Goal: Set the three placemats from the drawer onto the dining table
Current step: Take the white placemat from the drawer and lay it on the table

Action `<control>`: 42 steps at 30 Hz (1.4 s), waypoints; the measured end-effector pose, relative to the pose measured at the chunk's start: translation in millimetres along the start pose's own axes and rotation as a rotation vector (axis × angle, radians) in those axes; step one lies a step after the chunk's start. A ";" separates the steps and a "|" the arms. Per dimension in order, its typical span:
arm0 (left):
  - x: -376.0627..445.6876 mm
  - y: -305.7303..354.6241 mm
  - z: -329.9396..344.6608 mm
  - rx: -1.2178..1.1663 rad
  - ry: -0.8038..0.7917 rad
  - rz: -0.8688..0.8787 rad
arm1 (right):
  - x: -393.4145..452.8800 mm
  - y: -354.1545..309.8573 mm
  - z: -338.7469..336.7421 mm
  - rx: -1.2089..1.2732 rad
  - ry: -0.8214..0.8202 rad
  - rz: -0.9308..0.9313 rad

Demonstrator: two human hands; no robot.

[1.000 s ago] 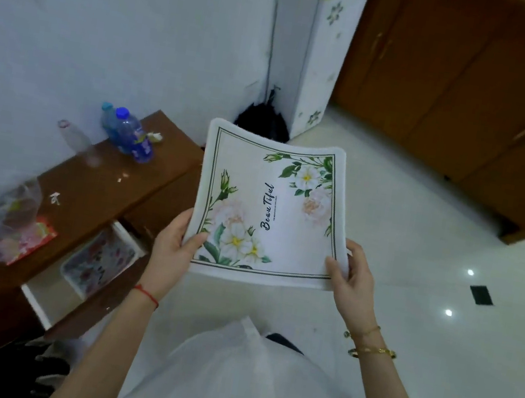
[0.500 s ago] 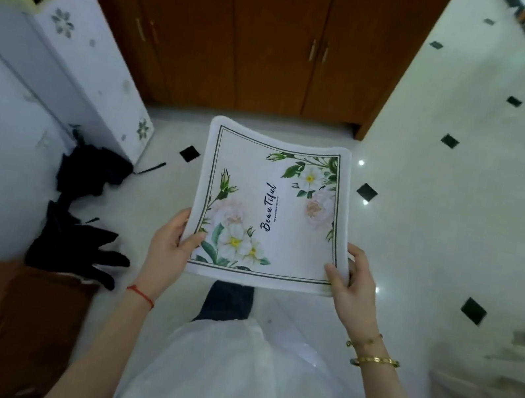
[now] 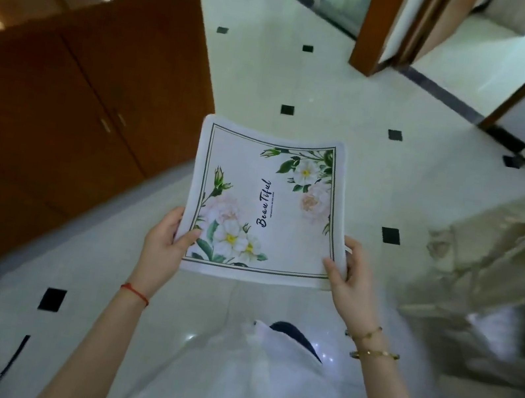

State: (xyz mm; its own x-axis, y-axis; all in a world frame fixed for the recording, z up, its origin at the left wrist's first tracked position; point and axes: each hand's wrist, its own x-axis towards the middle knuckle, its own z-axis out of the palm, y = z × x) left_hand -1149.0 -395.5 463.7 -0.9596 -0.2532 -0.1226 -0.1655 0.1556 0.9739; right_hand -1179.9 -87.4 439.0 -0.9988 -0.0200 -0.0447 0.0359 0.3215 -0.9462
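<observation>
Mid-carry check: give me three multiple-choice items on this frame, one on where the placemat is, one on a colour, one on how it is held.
1. Where is the placemat?
A. Flat on a table
B. Held in the air over the tiled floor
C. Inside a drawer

2. What colour is the cord on the left wrist?
A. Red
B. Blue
C. Black

3. How is the placemat held?
A. By the left hand alone
B. Rolled up under one arm
C. By both hands at its near corners, with the right hand on the other side

Answers:
1 B, the floor with black inset squares shows all around it.
2 A, a thin red cord circles that wrist.
3 C, a thumb rests on top of each near corner, and the sheet sags slightly in the middle.
</observation>
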 end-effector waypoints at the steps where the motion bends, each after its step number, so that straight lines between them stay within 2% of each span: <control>1: 25.0 5.1 7.4 0.001 -0.052 0.011 | 9.2 1.4 -4.3 0.005 0.048 0.018; 7: 143.0 18.7 78.9 0.035 -0.318 0.020 | 57.0 22.5 -31.6 0.093 0.285 0.163; 11: 211.9 28.2 143.9 0.072 -0.413 0.035 | 107.2 37.9 -60.7 0.136 0.408 0.193; 21: 386.0 144.7 353.8 0.068 -0.573 0.187 | 289.8 30.8 -219.1 0.101 0.621 0.142; 26: 442.4 177.3 446.3 0.038 -0.684 0.204 | 340.7 35.7 -276.8 0.062 0.757 0.165; 36: 539.7 216.9 680.9 0.100 -1.123 0.288 | 403.8 83.1 -375.7 0.086 1.158 0.303; 42: 558.6 275.5 839.7 0.120 -1.422 0.415 | 435.9 94.6 -443.6 0.019 1.495 0.394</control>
State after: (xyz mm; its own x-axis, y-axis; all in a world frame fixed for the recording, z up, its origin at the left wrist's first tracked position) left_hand -1921.7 307.7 502.9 -0.3430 0.9393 0.0047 0.2194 0.0752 0.9727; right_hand -1626.6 354.2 472.2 -0.0471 0.9973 0.0554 0.2851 0.0666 -0.9562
